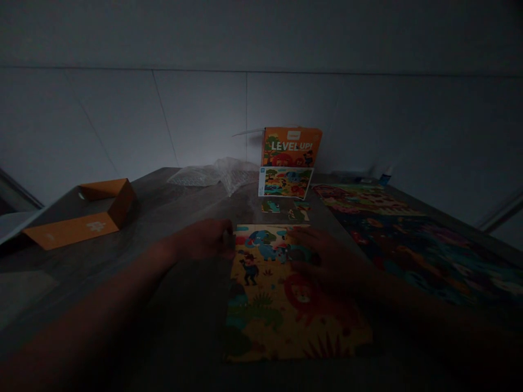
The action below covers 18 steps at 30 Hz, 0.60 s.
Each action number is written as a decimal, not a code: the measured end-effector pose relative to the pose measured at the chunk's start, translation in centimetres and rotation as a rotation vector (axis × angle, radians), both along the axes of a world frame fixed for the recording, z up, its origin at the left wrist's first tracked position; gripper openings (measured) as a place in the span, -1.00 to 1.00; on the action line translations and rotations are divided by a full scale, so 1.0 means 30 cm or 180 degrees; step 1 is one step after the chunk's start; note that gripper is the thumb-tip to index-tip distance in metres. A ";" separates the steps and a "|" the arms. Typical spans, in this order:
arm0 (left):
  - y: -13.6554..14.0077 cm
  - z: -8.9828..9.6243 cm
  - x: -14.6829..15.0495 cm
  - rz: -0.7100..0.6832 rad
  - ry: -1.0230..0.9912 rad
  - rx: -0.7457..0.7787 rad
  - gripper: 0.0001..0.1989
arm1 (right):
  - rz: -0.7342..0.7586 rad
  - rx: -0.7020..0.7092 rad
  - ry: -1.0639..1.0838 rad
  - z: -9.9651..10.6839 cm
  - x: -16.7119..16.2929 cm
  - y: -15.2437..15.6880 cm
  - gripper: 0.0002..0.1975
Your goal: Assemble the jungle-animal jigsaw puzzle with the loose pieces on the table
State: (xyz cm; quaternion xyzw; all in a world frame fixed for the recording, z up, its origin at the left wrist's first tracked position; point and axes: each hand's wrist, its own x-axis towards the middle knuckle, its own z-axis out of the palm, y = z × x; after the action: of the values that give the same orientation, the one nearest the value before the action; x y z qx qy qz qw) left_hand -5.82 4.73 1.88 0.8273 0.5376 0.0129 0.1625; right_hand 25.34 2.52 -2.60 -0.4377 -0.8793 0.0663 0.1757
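Observation:
A jigsaw puzzle (pixel 265 294) with a lion, an elephant and a small figure in a hat lies on the dark table. My left hand (pixel 206 238) is at its upper left edge, fingers curled in; whether anything is between them is hidden. Across the upper right part of the puzzle rests my right hand (pixel 316 253), its fingers stretched out and spread over the picture. Beyond the puzzle lie a few loose puzzle pieces (pixel 270 207), in front of the upright puzzle box (pixel 291 147) marked "LEVEL UP!".
An open orange box part (pixel 71 231) sits at the left. Clear plastic wrap (pixel 220 173) is heaped near the wall. Along the right side lie other colourful puzzles (pixel 425 245), with a small bottle (pixel 385 176) behind them. The light is dim.

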 end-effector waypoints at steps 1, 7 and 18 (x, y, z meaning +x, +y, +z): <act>0.004 -0.004 0.003 -0.0012 -0.0030 -0.0006 -0.58 | -0.0017 -0.0011 0.0003 0.002 -0.002 0.000 -0.38; 0.001 -0.003 0.025 -0.0346 -0.0174 -0.0439 -0.85 | -0.0071 0.0065 0.0067 0.004 -0.005 0.000 -0.44; -0.002 -0.048 0.059 -0.0587 -0.0601 -0.0166 -0.95 | -0.0156 0.0182 0.0187 0.012 -0.016 -0.013 -0.55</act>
State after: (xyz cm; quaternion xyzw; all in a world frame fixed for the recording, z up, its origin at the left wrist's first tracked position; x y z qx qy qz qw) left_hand -4.06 4.67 0.44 0.8638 0.4418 0.0618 0.2344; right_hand 24.87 2.12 -2.23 -0.4518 -0.8643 0.0497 0.2154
